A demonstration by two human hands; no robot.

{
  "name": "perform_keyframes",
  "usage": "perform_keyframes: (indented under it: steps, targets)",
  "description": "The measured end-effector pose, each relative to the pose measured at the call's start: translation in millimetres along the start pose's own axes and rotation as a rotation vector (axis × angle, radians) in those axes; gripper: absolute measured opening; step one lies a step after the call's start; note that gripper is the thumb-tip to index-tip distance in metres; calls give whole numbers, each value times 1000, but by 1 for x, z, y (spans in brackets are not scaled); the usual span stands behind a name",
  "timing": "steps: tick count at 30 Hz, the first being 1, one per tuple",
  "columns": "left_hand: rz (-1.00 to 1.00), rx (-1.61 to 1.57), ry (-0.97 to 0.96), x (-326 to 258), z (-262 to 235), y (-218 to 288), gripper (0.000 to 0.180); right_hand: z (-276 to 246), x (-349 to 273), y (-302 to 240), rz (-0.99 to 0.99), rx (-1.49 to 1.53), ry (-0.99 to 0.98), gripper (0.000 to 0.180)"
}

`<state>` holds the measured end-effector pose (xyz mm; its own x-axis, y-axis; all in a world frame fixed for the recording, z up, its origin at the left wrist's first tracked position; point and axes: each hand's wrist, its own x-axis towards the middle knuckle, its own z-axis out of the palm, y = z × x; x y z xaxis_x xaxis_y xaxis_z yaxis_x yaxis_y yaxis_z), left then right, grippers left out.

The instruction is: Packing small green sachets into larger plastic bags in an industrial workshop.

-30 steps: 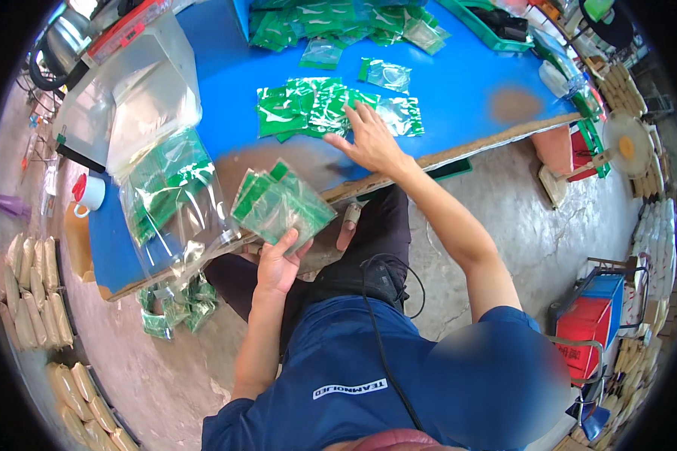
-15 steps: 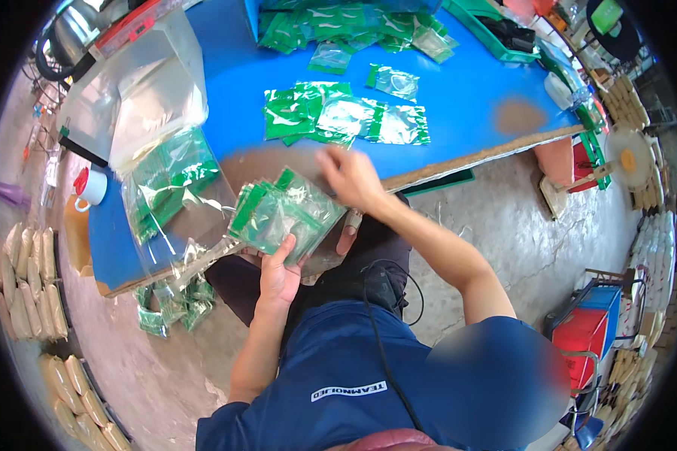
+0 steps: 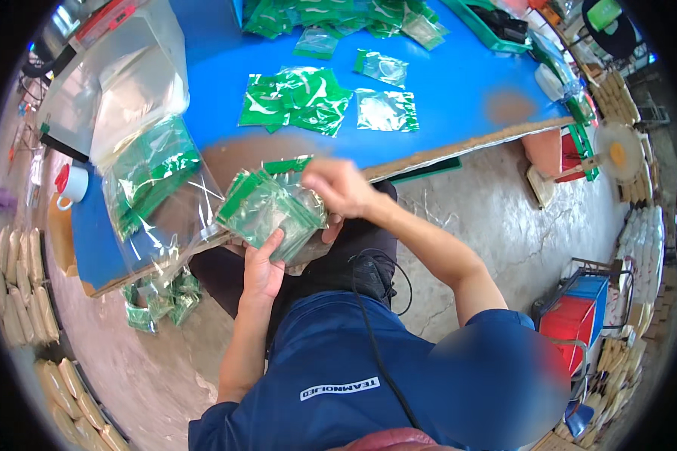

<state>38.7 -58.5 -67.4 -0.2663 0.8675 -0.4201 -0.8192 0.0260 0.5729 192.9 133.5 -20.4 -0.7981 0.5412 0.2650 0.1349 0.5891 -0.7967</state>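
My left hand (image 3: 262,264) grips a stack of small green-and-clear plastic packets (image 3: 267,209) from below, in front of the blue table's near edge (image 3: 459,150). My right hand (image 3: 337,188) rests on top of that stack at its right side, fingers curled over a packet, slightly blurred. More green packets (image 3: 297,99) lie spread on the blue table beyond the hands, with a clear one (image 3: 387,111) to their right.
A large clear bag holding green packets (image 3: 147,177) lies at the table's left. A red-and-white tape roll (image 3: 71,183) sits further left. Several packets lie on the concrete floor (image 3: 158,301). A green tray (image 3: 496,26) stands far right; a red crate (image 3: 579,323) is on the floor.
My right hand has come back from the packets on the table to the stack held in my left hand, bringing a packet onto it. The stack has stayed about where it was.
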Motion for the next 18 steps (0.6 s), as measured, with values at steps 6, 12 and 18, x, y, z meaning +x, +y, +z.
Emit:
perform_keyframes:
  steps: [6, 12, 18]
  targets:
    - [-34, -59, 33, -10, -1, -2, 50, -58, -27, 58, 302, -982, 362, 55]
    - [-38, -125, -55, -7, -4, -3, 50, -13, -42, 14, 168, -464, 349, 25]
    - [-75, 4, -29, 4, 5, -8, 51, -8, 28, -23, 341, -145, -226, 37]
